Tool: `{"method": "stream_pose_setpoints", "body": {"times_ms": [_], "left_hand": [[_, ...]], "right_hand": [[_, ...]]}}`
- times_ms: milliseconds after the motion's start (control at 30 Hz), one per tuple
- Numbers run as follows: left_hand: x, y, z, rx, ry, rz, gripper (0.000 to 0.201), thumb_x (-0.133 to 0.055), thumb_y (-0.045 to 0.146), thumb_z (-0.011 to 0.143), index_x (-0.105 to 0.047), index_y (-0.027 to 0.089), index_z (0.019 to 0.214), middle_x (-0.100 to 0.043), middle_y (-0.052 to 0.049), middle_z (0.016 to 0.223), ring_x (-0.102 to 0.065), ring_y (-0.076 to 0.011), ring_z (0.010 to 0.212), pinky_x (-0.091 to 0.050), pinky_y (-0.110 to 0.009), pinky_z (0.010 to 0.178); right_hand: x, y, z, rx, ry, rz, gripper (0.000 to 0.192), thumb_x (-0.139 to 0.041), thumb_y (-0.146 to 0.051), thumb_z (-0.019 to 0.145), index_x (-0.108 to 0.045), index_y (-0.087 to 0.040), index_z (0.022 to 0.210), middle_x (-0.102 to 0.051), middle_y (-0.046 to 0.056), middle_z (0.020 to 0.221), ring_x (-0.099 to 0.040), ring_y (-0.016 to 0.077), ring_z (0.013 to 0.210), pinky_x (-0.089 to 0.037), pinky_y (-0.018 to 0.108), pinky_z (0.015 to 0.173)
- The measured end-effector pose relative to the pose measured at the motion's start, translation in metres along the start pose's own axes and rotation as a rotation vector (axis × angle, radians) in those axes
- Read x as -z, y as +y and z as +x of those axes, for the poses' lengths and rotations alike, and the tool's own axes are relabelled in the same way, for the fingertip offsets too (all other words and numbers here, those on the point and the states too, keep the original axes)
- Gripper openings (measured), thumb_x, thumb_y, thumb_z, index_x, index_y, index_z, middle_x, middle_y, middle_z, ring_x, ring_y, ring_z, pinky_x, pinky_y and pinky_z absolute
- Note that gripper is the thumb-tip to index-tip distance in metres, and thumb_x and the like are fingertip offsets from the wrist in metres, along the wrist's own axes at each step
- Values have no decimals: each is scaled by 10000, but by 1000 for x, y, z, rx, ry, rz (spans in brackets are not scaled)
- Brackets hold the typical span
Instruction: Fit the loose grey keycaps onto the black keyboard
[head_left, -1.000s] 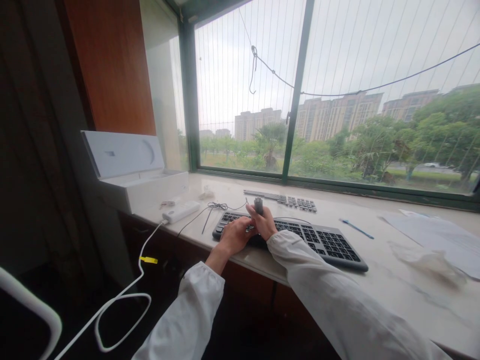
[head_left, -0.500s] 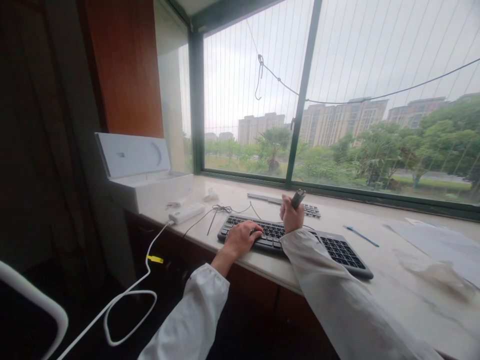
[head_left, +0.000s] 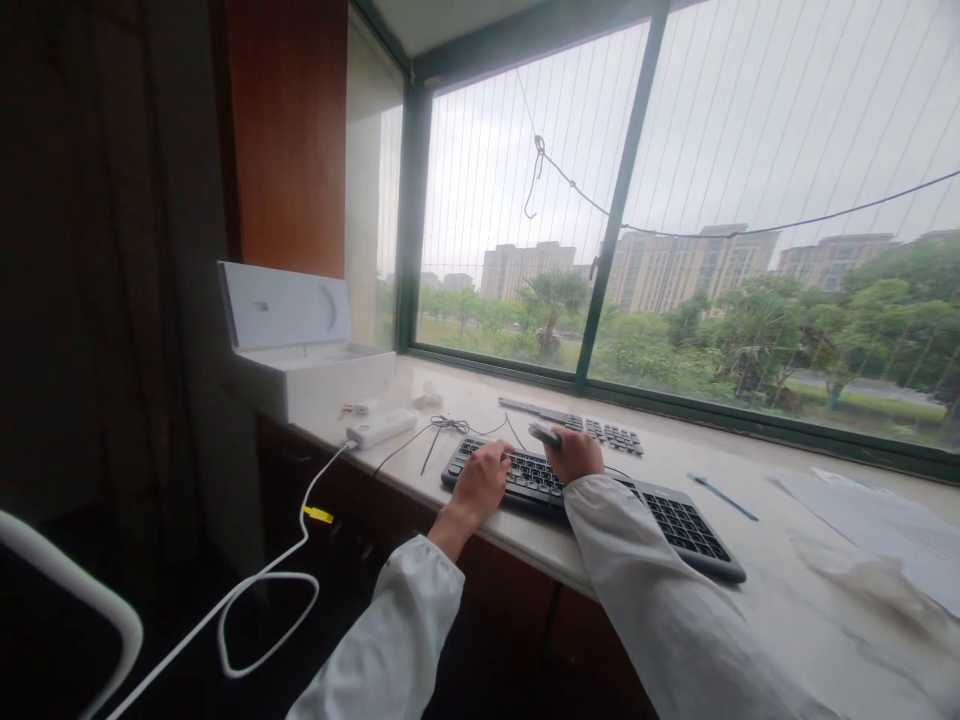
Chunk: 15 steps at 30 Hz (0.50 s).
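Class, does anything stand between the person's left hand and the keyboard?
Nothing visible does: the left hand rests on the keyboard. The dark object in the right hand is off to the side.

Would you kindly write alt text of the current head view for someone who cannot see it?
A person's left hand rests on a black keyboard while the right hand holds a small dark object close by. An open white box stands at left on the pale counter; a window behind shows trees and buildings.
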<state>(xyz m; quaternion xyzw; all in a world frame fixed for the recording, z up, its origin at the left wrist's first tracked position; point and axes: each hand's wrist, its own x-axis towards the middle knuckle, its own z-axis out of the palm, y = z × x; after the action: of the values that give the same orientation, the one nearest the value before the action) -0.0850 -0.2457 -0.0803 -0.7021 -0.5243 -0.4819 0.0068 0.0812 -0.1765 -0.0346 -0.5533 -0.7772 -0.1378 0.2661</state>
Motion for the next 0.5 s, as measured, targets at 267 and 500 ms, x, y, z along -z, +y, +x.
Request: {"method": "stream_pose_setpoints", "body": {"times_ms": [267,500], "left_hand": [[1,1,-1,-41,49,5,249,-385,118,945,-620,163,1017,-653,-77,935,-614,-180,897,-485,-308,827],[2,0,-1,-59,75,27,287,-368,58,924,-617,158,1025,-640,-68,906,-593,-182,900,-476,-333,854]], "right_hand": [[22,10,-11,355,-56,-134,226,-521,-336,851,-713,-255,940,-733,53,825,-673,220,747,-366,283,630],[21,39,-10,510,-102,-179,183,-523,-292,836,-689,-251,899,-736,24,840,-674,204,739,-332,274,605]]}}
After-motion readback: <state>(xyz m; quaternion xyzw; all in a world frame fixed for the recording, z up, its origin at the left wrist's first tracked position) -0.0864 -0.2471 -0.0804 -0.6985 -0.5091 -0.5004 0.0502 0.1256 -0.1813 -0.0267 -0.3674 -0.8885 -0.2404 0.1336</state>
